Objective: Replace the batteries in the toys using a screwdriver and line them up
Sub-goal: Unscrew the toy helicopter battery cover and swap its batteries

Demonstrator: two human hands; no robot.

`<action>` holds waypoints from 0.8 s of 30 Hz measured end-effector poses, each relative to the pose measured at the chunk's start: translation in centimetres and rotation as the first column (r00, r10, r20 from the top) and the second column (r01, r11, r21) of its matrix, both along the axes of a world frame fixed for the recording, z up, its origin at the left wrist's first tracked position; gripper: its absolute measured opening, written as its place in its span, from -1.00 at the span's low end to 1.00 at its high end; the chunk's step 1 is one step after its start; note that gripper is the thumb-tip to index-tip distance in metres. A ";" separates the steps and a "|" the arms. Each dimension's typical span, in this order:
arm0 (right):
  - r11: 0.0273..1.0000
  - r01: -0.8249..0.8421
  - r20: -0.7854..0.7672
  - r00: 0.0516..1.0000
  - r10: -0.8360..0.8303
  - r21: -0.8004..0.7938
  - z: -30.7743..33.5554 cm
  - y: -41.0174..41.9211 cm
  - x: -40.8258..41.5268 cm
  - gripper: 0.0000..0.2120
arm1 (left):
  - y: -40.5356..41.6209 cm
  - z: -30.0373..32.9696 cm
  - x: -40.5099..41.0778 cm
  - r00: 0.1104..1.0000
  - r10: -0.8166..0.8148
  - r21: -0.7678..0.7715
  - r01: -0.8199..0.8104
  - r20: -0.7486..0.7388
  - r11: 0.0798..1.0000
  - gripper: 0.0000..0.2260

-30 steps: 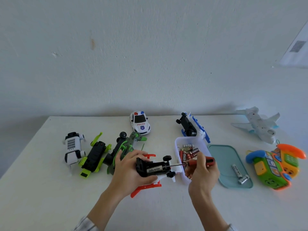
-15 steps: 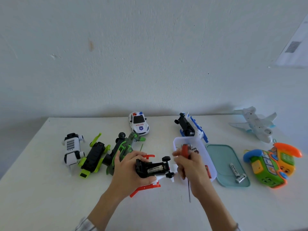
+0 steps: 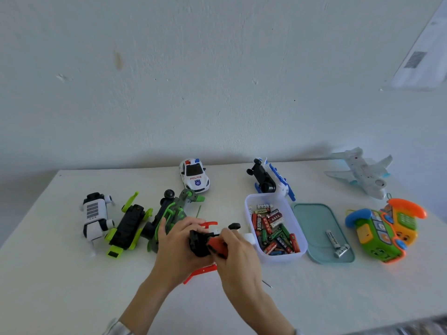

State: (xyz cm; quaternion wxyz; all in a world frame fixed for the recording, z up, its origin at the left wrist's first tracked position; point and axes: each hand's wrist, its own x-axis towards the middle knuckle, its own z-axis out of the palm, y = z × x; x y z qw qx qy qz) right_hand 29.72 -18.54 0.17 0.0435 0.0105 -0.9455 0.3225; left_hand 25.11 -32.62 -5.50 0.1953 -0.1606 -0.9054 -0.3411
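A white counter (image 3: pixel 72 298) stands against a pale wall, strewn with toys around two bare hands near its front middle. Far to the right of the hands, at the back, lies a white toy plane (image 3: pixel 360 174); nearer, also right, sits a green, orange and blue toy phone (image 3: pixel 384 232). Just right of the hands is a clear plastic tub (image 3: pixel 298 252) full of loose batteries (image 3: pixel 273 228), and beside it a teal lid (image 3: pixel 314 221) carrying two more silver batteries (image 3: pixel 337 243). Beyond the tub, a blue and white toy vehicle (image 3: pixel 268 181) lies on its side. Straight behind the hands stands a white police car (image 3: pixel 194 175). To the left of the hands, three toys lie in a row: a grey and green one (image 3: pixel 173 210) touching the left hand's knuckles, a black and lime one (image 3: pixel 128 224), and, farthest, a white and black robot dog (image 3: pixel 94 215).

The left hand (image 3: pixel 180 250) wraps its curled fingers around a black, red and white toy (image 3: pixel 199 243), held underside up just above the counter; its red blades stick out above and below the hands. The right hand (image 3: pixel 238 253) grips a red-handled screwdriver (image 3: pixel 217 245), handle end against the toy, and partly covers the toy. The screwdriver's thin metal tip pokes out below the right wrist, toward the person.
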 end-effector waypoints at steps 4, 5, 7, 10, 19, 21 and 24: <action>0.945 0.025 0.006 1.000 -0.025 -0.325 1.9 1.1 -0.9 -0.68 | 0.1 0.0 -0.1 1.000 -0.003 -0.001 0.003 0.005 1.000 -0.63; 0.902 0.065 -0.015 0.997 -0.079 -0.426 2.9 2.1 -1.2 -0.69 | 0.1 0.0 0.0 1.000 -0.004 0.007 0.004 0.014 1.000 -0.64; 0.844 0.164 -0.078 0.969 -0.236 -0.511 4.4 5.0 -2.1 -0.72 | 0.1 -0.1 0.0 0.999 -0.006 0.035 0.005 0.036 0.999 -0.65; 0.806 0.367 -0.085 0.887 -0.453 -0.464 4.5 11.2 -3.9 -0.82 | 0.0 -0.1 -0.1 0.998 -0.017 0.079 0.013 0.059 0.997 -0.62; 0.747 0.659 0.299 0.698 -0.651 0.090 -3.4 21.7 -4.5 -0.86 | -0.5 -0.2 -0.3 0.990 -0.098 0.139 0.083 0.104 0.987 -0.61; 0.753 0.646 0.297 0.699 -0.651 0.130 -3.5 21.5 -4.9 -0.87 | -0.5 0.0 -0.4 0.985 -0.120 0.151 0.100 0.127 0.983 -0.65; 0.773 0.607 0.197 0.747 -0.635 0.186 -1.6 20.2 -6.2 -0.80 | -0.5 0.4 -0.5 0.974 -0.151 0.192 0.118 0.167 0.974 -0.63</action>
